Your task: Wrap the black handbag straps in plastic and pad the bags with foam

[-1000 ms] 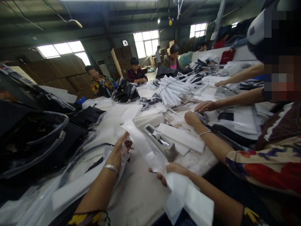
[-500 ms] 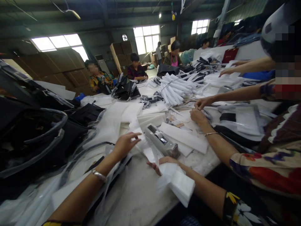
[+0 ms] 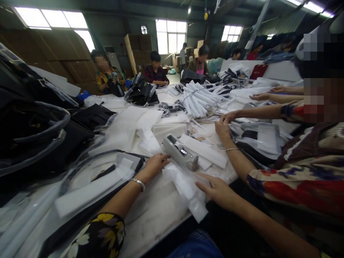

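Fingers point(image 3: 203, 177) released, left hand point(image 3: 156, 163) and right hand point(image 3: 218, 190) rest on white sheet point(image 3: 185, 186).

Left hand point(image 3: 157, 162) fingertips lost against the tape dispenser point(image 3: 180, 152) — grip unclear. White sheet point(image 3: 185, 186) partly covered by the right hand point(image 3: 217, 190). Black bags point(image 3: 32, 132) cut off at the left edge. Between the co-worker's hands point(image 3: 222, 129) — something too small to tell.

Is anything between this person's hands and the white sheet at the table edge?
Nothing visible. The right hand lies on the white sheet, and the left hand is at its far end. The tape dispenser stands just behind the sheet, beside the left hand, not between.
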A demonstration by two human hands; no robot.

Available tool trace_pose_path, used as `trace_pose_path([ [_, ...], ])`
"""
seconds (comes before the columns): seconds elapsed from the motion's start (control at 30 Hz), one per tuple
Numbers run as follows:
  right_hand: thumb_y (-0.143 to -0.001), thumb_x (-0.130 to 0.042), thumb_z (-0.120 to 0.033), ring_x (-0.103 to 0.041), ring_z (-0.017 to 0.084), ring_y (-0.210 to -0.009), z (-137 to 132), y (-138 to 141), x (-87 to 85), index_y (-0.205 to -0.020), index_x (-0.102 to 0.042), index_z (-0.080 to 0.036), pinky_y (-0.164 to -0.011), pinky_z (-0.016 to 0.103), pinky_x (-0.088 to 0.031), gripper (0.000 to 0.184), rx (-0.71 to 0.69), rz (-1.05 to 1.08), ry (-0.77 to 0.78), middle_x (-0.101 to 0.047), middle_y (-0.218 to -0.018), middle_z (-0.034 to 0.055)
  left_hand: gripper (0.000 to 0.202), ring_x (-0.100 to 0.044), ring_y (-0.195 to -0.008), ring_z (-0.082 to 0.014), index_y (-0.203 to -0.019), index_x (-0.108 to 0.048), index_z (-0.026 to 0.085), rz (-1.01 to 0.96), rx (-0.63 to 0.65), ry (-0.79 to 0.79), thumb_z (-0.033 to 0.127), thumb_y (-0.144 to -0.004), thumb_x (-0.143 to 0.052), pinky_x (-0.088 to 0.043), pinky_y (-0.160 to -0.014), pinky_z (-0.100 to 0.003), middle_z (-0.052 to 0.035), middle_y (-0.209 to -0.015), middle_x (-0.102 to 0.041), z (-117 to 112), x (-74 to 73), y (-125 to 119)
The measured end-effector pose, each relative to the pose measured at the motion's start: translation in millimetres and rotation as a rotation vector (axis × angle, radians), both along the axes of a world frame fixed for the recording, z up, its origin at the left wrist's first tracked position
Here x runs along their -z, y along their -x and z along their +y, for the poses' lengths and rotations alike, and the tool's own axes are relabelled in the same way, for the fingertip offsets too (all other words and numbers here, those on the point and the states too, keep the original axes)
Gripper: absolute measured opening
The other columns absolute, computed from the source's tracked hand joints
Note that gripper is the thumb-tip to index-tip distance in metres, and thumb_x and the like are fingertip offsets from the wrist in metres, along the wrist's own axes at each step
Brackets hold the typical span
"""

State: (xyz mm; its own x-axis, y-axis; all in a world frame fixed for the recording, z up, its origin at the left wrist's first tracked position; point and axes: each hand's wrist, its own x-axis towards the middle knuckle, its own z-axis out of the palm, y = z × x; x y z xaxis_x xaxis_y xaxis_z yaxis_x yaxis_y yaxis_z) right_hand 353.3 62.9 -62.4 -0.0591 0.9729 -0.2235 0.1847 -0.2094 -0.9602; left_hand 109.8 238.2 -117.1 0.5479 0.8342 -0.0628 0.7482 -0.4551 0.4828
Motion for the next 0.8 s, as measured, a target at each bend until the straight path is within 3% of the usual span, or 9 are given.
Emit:
trace_pose_path([
  [0.1, -0.090, -0.065, -0.035, -0.048, 0.030, -0.134, -3.8, 11.3, -15.5, -0.130, -0.065, -0.029, -0.119, 0.051, -0.027, 0.041, 0.025, -0.345, -0.455, -0.060, -0.138, 0.0079, 0.033, -0.064, -0.102, -0.0223, -0.122, -0.060, 0.019, 0.008, -0.003, -0.014, 0.039, -0.095, -0.058, -0.054, -0.090, -0.045, -0.0088, -0.119, -0.064, 0.9, 3.5, -0.4],
  [0.17, -0.095, -0.057, -0.032, -0.046, 0.027, -0.136, 7.1, 32.1, -18.0, -0.142, -0.054, -0.030, -0.118, 0.048, -0.031, 0.046, -0.130, -0.419, -0.624, -0.053, -0.145, 0.0072, 0.034, -0.064, -0.103, -0.0227, -0.122, -0.060, 0.019, 0.008, 0.005, -0.022, 0.039, -0.095, -0.058, -0.054, -0.091, -0.046, -0.0089, -0.120, -0.064, 1.2, 3.2, 0.0],
  [0.23, -0.094, -0.059, -0.033, -0.038, 0.028, -0.142, 23.7, 52.3, -13.4, -0.150, -0.042, -0.028, -0.118, 0.049, -0.030, 0.059, -0.305, -0.508, -0.717, -0.044, -0.153, 0.0099, 0.033, -0.064, -0.104, -0.0226, -0.122, -0.060, 0.018, 0.008, 0.026, -0.024, 0.038, -0.095, -0.059, -0.054, -0.091, -0.046, -0.0089, -0.120, -0.064, 1.4, 1.5, 1.0],
  [0.3, -0.088, -0.067, -0.039, -0.035, 0.031, -0.143, 39.1, 62.5, -4.3, -0.154, -0.035, -0.024, -0.118, 0.055, -0.025, 0.074, -0.468, -0.609, -0.734, -0.049, -0.148, 0.0138, 0.033, -0.064, -0.103, -0.0225, -0.121, -0.061, 0.018, 0.009, 0.044, -0.024, 0.038, -0.095, -0.059, -0.054, -0.090, -0.045, -0.0088, -0.119, -0.064, 1.9, 0.2, 1.9],
  [0.4, -0.083, -0.073, -0.047, -0.057, 0.031, -0.121, 47.8, 52.3, 11.3, -0.144, -0.049, -0.023, -0.117, 0.060, -0.017, 0.070, -0.625, -0.721, -0.701, -0.071, -0.106, 0.0092, 0.034, -0.064, -0.103, -0.0226, -0.122, -0.060, 0.018, 0.001, 0.046, -0.033, 0.039, -0.095, -0.059, -0.054, -0.090, -0.046, -0.0089, -0.120, -0.064, 3.4, 0.7, 2.3],
  [0.47, -0.086, -0.070, -0.047, -0.065, 0.026, -0.099, 43.0, 34.5, 20.1, -0.125, -0.066, -0.022, -0.117, 0.055, -0.020, 0.046, -0.623, -0.767, -0.693, -0.071, -0.085, 0.0057, 0.034, -0.064, -0.104, -0.0228, -0.123, -0.060, 0.018, -0.011, 0.044, -0.037, 0.039, -0.095, -0.059, -0.054, -0.091, -0.046, -0.0091, -0.120, -0.063, 4.2, 1.6, 2.1],
  [0.57, -0.093, -0.062, -0.039, -0.066, 0.024, -0.087, 28.8, 11.5, 27.9, -0.105, -0.075, -0.021, -0.107, 0.048, -0.036, 0.025, -0.500, -0.812, -0.643, -0.071, -0.084, 0.0078, 0.033, -0.063, -0.104, -0.0229, -0.122, -0.060, 0.018, -0.038, 0.044, -0.030, 0.038, -0.095, -0.059, -0.053, -0.091, -0.046, -0.0091, -0.121, -0.063, 3.6, 1.4, 1.3],
  [0.67, -0.096, -0.055, -0.031, -0.064, 0.024, -0.083, 15.8, 8.7, 26.1, -0.099, -0.075, -0.023, -0.102, 0.049, -0.038, 0.021, -0.375, -0.885, -0.616, -0.072, -0.083, 0.0084, 0.033, -0.063, -0.105, -0.0230, -0.121, -0.061, 0.018, -0.072, 0.035, -0.016, 0.038, -0.095, -0.059, -0.053, -0.091, -0.046, -0.0092, -0.121, -0.063, 1.3, -1.0, -0.3],
  [0.8, -0.099, -0.050, -0.029, -0.062, 0.024, -0.082, 3.1, 31.2, 9.8, -0.104, -0.075, -0.024, -0.096, 0.046, -0.041, 0.025, -0.293, -0.840, -0.703, -0.071, -0.083, 0.0098, 0.034, -0.064, -0.102, -0.0224, -0.121, -0.060, 0.017, -0.155, 0.024, 0.012, 0.038, -0.093, -0.062, -0.054, -0.089, -0.045, -0.0088, -0.118, -0.064, -2.0, -10.6, 0.8],
])
